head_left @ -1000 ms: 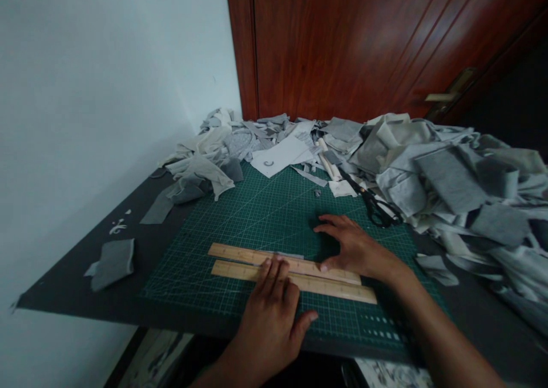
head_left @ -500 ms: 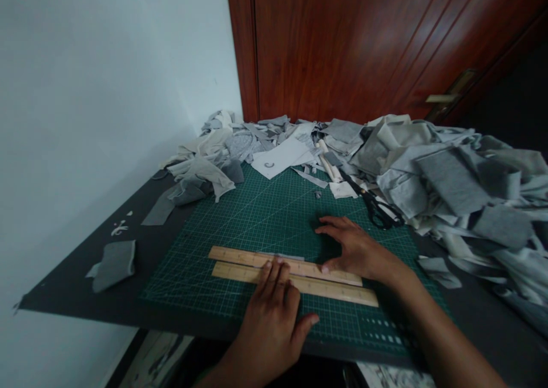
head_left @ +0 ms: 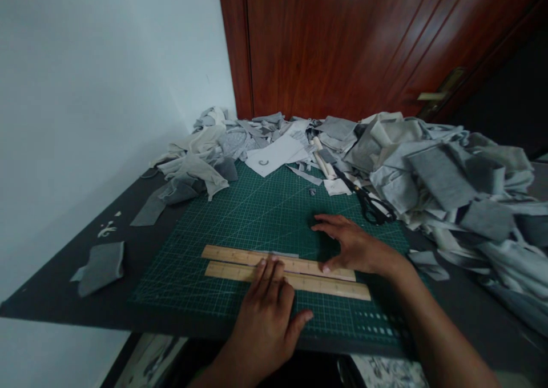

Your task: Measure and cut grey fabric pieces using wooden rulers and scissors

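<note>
Two wooden rulers lie side by side on a green cutting mat (head_left: 240, 222), the far ruler (head_left: 233, 255) and the near ruler (head_left: 334, 287), with a narrow gap between them. My left hand (head_left: 268, 319) rests flat across both, fingers stretched forward and thumb out to the right. A thin grey fabric strip (head_left: 285, 255) shows along the far edge of the far ruler; the rest of it is hidden. My right hand (head_left: 353, 245) is spread over the far ruler's right part. Its thumb tip touches that ruler, and its fingers reach over the mat.
Black-handled scissors (head_left: 377, 210) lie at the mat's right rear. Grey and cream fabric scraps heap up on the right (head_left: 445, 177) and left (head_left: 192, 177). White paper (head_left: 276, 155) lies at the back. A folded grey piece (head_left: 103, 267) sits on the dark table's left side.
The camera view has shifted slightly, so everything appears a little further left. Both hands keep about the same places on the rulers.
</note>
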### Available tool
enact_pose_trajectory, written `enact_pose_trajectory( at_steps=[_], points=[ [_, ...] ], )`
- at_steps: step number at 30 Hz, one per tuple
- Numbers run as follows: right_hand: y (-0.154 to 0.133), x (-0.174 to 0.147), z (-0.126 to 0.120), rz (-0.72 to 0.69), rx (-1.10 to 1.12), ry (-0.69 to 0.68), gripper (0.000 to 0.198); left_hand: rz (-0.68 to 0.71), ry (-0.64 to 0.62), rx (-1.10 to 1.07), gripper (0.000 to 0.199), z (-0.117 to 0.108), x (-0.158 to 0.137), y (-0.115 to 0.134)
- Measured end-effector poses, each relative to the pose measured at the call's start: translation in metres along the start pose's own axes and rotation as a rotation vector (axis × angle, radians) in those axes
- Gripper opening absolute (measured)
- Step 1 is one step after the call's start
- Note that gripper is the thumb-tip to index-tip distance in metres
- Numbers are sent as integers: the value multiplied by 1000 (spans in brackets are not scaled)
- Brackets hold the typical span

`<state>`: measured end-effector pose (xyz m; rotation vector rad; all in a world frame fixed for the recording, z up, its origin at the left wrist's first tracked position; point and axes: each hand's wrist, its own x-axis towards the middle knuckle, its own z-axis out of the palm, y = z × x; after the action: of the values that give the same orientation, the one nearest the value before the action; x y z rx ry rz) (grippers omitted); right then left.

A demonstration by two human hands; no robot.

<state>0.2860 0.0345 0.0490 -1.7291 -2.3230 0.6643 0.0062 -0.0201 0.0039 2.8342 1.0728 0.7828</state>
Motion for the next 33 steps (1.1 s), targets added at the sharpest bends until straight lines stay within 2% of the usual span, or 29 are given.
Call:
enact_pose_trajectory(
  at_steps=[6, 11, 19, 33],
  points=[
    [1, -1, -2, 13, 22, -33, 90, 26, 20, 16, 43, 1, 0, -1],
    [4, -2, 0, -10, 43, -39, 97, 25, 23, 27, 42, 2, 0, -2],
    [2, -3, 0, -15, 21, -10, 90, 49, -10, 64, 42, 1, -1, -2],
    [6, -4, 3, -18, 23, -20, 90, -6, 0, 11, 48, 0, -2, 2]
  ],
)
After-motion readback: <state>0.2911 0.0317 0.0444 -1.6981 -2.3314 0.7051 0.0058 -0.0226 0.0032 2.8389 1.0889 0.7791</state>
